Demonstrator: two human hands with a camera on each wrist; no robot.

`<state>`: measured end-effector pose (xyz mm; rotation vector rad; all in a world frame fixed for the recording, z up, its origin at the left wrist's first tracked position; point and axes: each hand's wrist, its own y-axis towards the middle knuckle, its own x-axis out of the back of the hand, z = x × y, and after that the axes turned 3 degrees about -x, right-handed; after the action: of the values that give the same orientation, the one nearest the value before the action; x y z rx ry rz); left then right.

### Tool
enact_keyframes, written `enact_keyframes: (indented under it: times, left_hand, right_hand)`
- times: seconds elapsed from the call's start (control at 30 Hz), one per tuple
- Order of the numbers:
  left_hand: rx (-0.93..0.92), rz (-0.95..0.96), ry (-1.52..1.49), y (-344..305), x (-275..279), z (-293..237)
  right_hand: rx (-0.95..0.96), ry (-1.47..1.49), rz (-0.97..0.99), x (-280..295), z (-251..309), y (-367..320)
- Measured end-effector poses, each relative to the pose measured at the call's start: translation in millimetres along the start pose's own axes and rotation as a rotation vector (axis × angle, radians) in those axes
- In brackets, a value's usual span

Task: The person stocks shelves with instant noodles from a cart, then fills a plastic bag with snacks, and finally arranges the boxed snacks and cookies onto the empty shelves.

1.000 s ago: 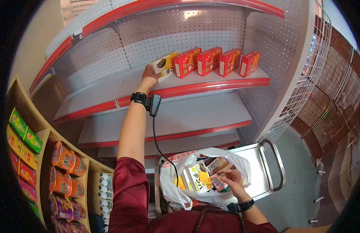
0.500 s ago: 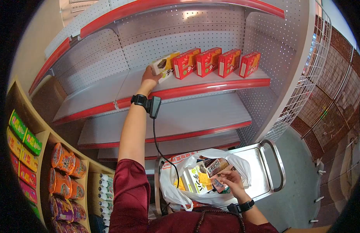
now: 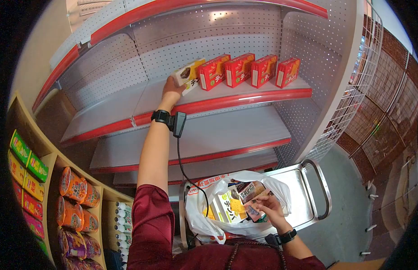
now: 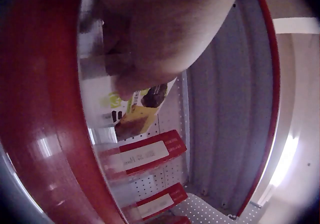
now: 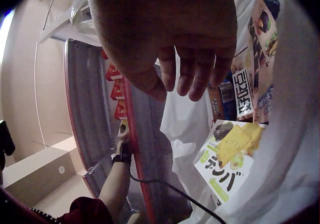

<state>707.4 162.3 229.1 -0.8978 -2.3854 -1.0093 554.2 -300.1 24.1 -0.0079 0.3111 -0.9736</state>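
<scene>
Head: left fingers hold box

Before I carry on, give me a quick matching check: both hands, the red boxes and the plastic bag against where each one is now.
Things
1. Left hand
2. Right hand
3. Four red boxes
4. Plastic bag

Places
A. Standing in a row on the shelf
B. On the metal trolley
C. At the open mouth of the bag
D. Holding the white-and-yellow box

Pairs: 1-D, 2-C, 3-A, 4-B
</scene>
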Motion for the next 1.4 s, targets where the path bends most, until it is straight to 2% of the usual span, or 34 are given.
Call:
enact_keyframes:
  times: [0.1,0.33,0.4,0.43,0.5,0.53,0.57,0.63,0.67,0.7,0.73,0.77,0.83,0.9,0.93,0.97,1.03,1.1,1.17,1.23,1.3,1.37,1.4]
  left_hand:
    - [-0.071,-0.031,-0.031,0,-2,3]
    - [-0.035,-0.084,-0.033,-9,0,-8]
    - [-0.115,-0.187,-0.258,-13,2,-9]
    - [-0.109,-0.178,-0.253,-15,3,-9]
    - [-0.368,-0.398,-0.011,-25,11,-14]
    - [-0.438,-0.465,-0.061,-35,13,-19]
    - [-0.434,-0.453,-0.059,-48,21,-27]
    - [-0.365,-0.217,-0.119,-81,39,-46]
    - [-0.367,-0.123,-0.249,-102,47,-56]
    - [-0.351,-0.1,-0.246,-123,57,-64]
    - [-0.484,-0.078,-0.124,-144,68,-73]
    - [-0.616,-0.054,-0.005,-164,80,-80]
    - [-0.66,-0.097,0.142,-204,106,-94]
    - [-0.791,-0.213,0.402,-232,139,-103]
    - [-0.791,-0.252,0.44,-242,155,-104]
    - [-0.79,-0.292,0.479,-251,171,-104]
    - [-0.765,-0.303,0.542,-262,200,-103]
    - [-0.738,-0.32,0.601,-269,226,-98]
    - [-0.689,-0.261,0.66,-273,251,-88]
    - [-0.648,-0.253,0.616,-270,283,-69]
    - [-0.227,-0.299,0.147,-267,320,-52]
    - [-0.146,-0.206,-0.616,-261,363,-35]
    - [-0.079,-0.227,-0.775,-260,383,-31]
  right_hand:
    - [-0.02,0.004,-0.009,0,1,-1]
    - [-0.037,0.006,0.007,-2,9,-3]
    - [0.007,-0.006,0.003,-3,9,-5]
    - [-0.022,-0.006,0.017,-4,12,-6]
    - [-0.057,-0.022,0.013,0,3,-4]
    - [-0.086,-0.044,0.016,2,-2,-1]
    - [-0.015,-0.127,0.023,8,-20,3]
    - [-0.109,-0.261,0.015,3,-13,4]
    - [0.009,-0.364,-0.027,12,-44,11]
    - [-0.028,-0.426,-0.048,10,-46,11]
    - [-0.139,-0.498,-0.046,-7,-12,2]
    - [0.001,-0.592,-0.013,3,-42,10]
    - [-0.029,-0.647,-0.064,4,-60,15]
    - [-0.019,-0.733,-0.117,-9,-44,11]
    - [0.096,-0.776,-0.112,-8,-52,12]
    - [0.088,-0.774,-0.111,-8,-55,11]
    - [0.209,-0.919,-0.049,-10,-56,13]
    - [0.22,-0.913,-0.085,-28,-38,2]
    - [0.219,-1.061,-0.12,-37,-33,-4]
    - [0.185,-1.097,-0.084,-41,-39,-2]
    - [0.284,-1.219,-0.167,-50,-42,-4]
    - [0.284,-1.233,-0.15,-59,-40,-4]
    - [0.188,-1.259,-0.116,-64,-35,-4]
